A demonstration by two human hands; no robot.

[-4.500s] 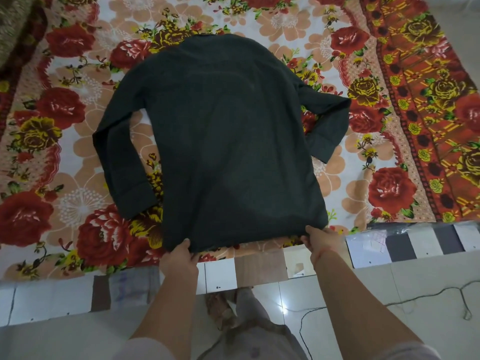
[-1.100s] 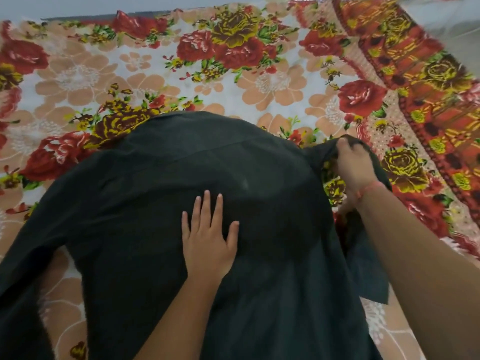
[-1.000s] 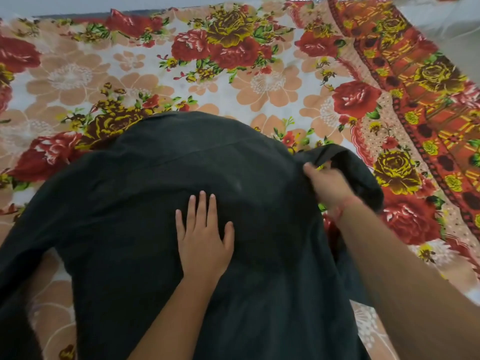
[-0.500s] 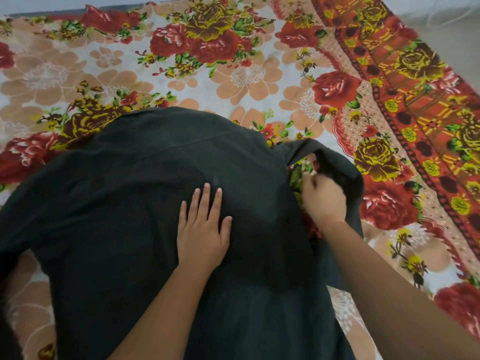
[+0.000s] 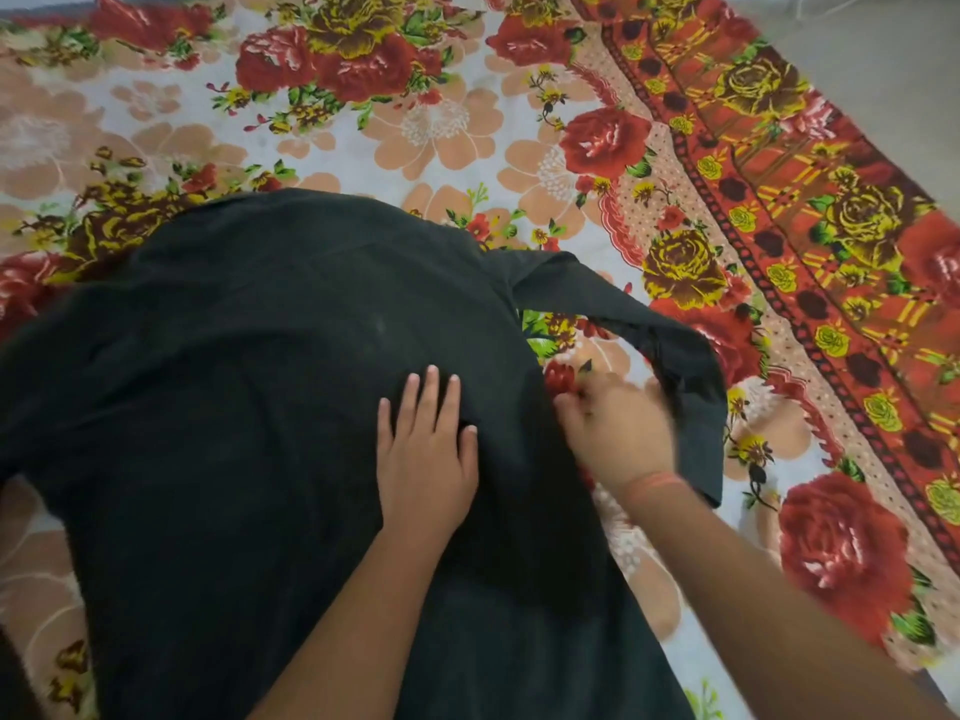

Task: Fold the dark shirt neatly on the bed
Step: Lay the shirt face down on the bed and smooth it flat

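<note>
The dark shirt lies back-up and spread flat on the flowered bed sheet, collar end away from me. My left hand rests flat on the middle of its back, fingers apart, holding nothing. My right hand, blurred by motion, sits at the shirt's right side edge just below the armpit, with its fingers curled onto the fabric there. The right sleeve arches out beyond that hand and bends back toward me. At the lower left, the left sleeve runs out of view.
An orange and red patterned border of the sheet runs diagonally along the right. Pale floor shows beyond it at the top right corner. Bare sheet lies beyond the collar and to the right of the sleeve.
My right hand has come down from the raised sleeve fold to the shirt's side edge near the armpit, and the sleeve has settled outward. My left hand has stayed pressed on the back.
</note>
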